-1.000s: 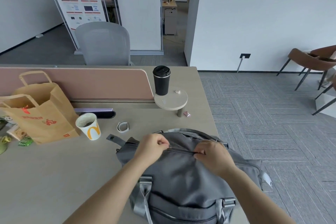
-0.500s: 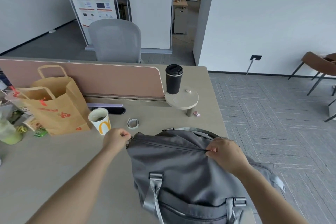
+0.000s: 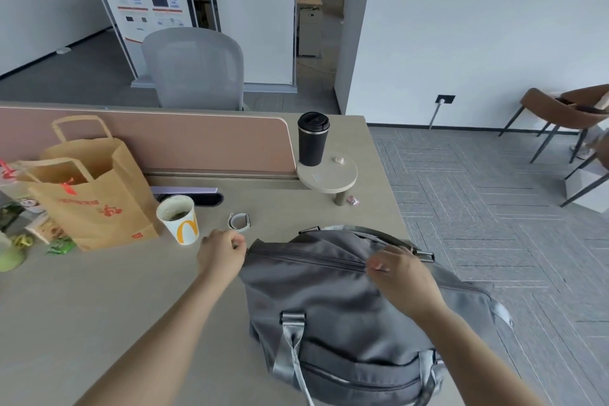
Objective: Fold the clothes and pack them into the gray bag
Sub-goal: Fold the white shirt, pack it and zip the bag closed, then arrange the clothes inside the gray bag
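The gray bag (image 3: pixel 336 313) lies on the desk in front of me, bulging, with its top zipper closed along the whole visible length. My left hand (image 3: pixel 222 255) pinches the zipper pull at the bag's left end. My right hand (image 3: pixel 400 277) pinches the fabric beside the zipper line near the bag's right side. Shiny gray handles hang down the near face. No clothes are visible outside the bag.
A paper cup (image 3: pixel 179 219) and a brown paper bag (image 3: pixel 95 201) stand left of the bag, with a small white ring-shaped item (image 3: pixel 239 221) behind my left hand. A black tumbler (image 3: pixel 312 138) sits on a round stand. The desk's right edge runs close to the bag.
My left hand has pulled the zipper from the bag's middle to its left end, closing it. My right hand kept holding the fabric on the right.
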The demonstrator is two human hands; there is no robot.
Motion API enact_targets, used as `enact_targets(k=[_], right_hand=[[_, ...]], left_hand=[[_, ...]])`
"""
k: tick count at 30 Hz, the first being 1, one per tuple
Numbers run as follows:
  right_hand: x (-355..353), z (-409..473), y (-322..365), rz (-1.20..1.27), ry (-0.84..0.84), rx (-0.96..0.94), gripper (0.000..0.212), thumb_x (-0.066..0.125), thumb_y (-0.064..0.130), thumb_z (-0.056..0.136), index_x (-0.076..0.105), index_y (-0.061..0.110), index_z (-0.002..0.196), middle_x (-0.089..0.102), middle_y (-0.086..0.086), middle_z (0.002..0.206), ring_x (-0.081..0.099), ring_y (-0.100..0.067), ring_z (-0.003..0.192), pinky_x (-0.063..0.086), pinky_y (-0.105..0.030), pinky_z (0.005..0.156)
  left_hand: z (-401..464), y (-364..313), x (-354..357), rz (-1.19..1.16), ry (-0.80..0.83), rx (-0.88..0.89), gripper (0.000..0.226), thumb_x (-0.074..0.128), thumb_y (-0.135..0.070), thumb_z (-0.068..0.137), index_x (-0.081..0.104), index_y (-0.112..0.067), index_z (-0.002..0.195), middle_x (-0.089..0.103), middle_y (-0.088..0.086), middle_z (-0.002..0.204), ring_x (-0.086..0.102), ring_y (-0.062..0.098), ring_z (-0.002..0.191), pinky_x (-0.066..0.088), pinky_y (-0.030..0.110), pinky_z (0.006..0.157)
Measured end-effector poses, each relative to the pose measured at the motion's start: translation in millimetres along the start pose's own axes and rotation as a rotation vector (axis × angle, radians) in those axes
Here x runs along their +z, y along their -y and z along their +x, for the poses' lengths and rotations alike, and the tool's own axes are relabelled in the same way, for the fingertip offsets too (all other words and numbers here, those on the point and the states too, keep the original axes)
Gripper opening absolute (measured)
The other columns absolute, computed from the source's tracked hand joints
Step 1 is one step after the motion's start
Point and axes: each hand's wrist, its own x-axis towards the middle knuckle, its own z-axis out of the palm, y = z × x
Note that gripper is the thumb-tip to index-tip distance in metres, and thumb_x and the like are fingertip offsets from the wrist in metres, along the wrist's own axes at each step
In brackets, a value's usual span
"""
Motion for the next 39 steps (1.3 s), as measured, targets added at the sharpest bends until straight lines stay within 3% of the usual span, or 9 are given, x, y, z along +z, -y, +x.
enact_targets(k=[4,11,14,16,18,21,23,31,39], right_hand=[[18.2,-10.6,25.0,0.031,0.015,-0.116,0.015,0.058,0.022,0.089,0.068,0.026,0.079,0.055,0.014,0.078,0.050,-0.006,0.077,0.043,-0.029,0.063],[37.5,-25.0,74.2,0.010,0.192,-0.363,0.018,0.049,0.025,0.093,0.067,0.026,0.088,0.061,0.010,0.094,0.057,-0.011,0.086,0.045,-0.029,0.069],[42.2,-44.5,87.4,-0.001,0.304,-0.513,0.019,0.047,0.025,0.092,0.052,0.025,0.073,0.053,0.006,0.081,0.050,-0.016,0.075,0.041,-0.031,0.063],[43.5,-66.4,88.2,-0.015,0.375,-0.603,0.025,0.046,0.023,0.091,0.041,0.022,0.067,0.045,0.003,0.072,0.043,-0.018,0.067,0.033,-0.032,0.055],[43.4,-88.3,85.8,-0.013,0.432,-0.689,0.022,0.046,0.021,0.091,0.047,0.020,0.069,0.049,-0.001,0.075,0.042,-0.019,0.069,0.030,-0.033,0.055],[45.3,-119.5,86.8,0.025,0.471,-0.803,0.016,0.048,0.025,0.091,0.063,0.019,0.089,0.064,-0.002,0.099,0.058,-0.025,0.089,0.040,-0.031,0.068],[47.7,-144.4,92.7,0.044,0.508,-0.866,0.018,0.049,0.026,0.090,0.065,0.019,0.092,0.065,-0.002,0.100,0.061,-0.026,0.095,0.044,-0.032,0.072],[58.6,-275.0,147.8,0.041,0.629,-1.217,0.016,0.047,0.025,0.090,0.061,0.020,0.085,0.062,0.003,0.086,0.058,-0.021,0.083,0.043,-0.031,0.066],[64.3,-485.1,194.6,0.047,0.782,-1.593,0.022,0.043,0.024,0.093,0.063,0.020,0.084,0.059,0.005,0.084,0.054,-0.018,0.076,0.039,-0.028,0.059]], left_hand=[[-20.7,-14.6,1.7,-0.019,-0.021,0.189,0.015,0.060,-0.013,0.083,0.073,-0.020,0.087,0.067,0.000,0.097,0.061,0.024,0.092,0.052,0.035,0.081],[-98.6,-10.3,-14.2,0.060,-0.036,0.241,0.011,0.061,-0.016,0.085,0.071,-0.017,0.090,0.067,-0.002,0.096,0.059,0.018,0.095,0.042,0.026,0.077],[-145.7,4.5,-21.3,0.102,-0.072,0.128,0.011,0.060,-0.017,0.085,0.071,-0.015,0.087,0.068,0.004,0.093,0.062,0.024,0.091,0.041,0.026,0.072],[-184.4,11.6,-21.1,0.087,-0.113,0.007,0.022,0.055,-0.028,0.084,0.070,-0.011,0.084,0.066,0.007,0.090,0.063,0.026,0.086,0.048,0.031,0.071],[-225.5,12.8,-20.1,0.074,-0.145,-0.096,0.033,0.047,-0.036,0.082,0.069,-0.012,0.084,0.065,0.005,0.089,0.064,0.025,0.083,0.052,0.036,0.073],[-285.3,11.4,-20.6,0.063,-0.193,-0.197,0.014,0.057,-0.024,0.089,0.070,-0.020,0.089,0.064,-0.002,0.090,0.063,0.019,0.083,0.051,0.029,0.073],[-326.6,9.4,-24.0,0.065,-0.229,-0.264,0.012,0.057,-0.023,0.090,0.068,-0.026,0.090,0.063,-0.007,0.092,0.061,0.013,0.082,0.050,0.027,0.072],[-509.5,28.6,-49.8,0.173,-0.424,-0.568,0.020,0.050,-0.026,0.093,0.068,-0.025,0.102,0.063,-0.004,0.102,0.063,0.020,0.091,0.053,0.033,0.075],[-753.5,58.1,-55.7,0.211,-0.607,-0.906,0.019,0.050,-0.026,0.092,0.068,-0.025,0.099,0.062,-0.005,0.103,0.060,0.019,0.095,0.051,0.030,0.073]])
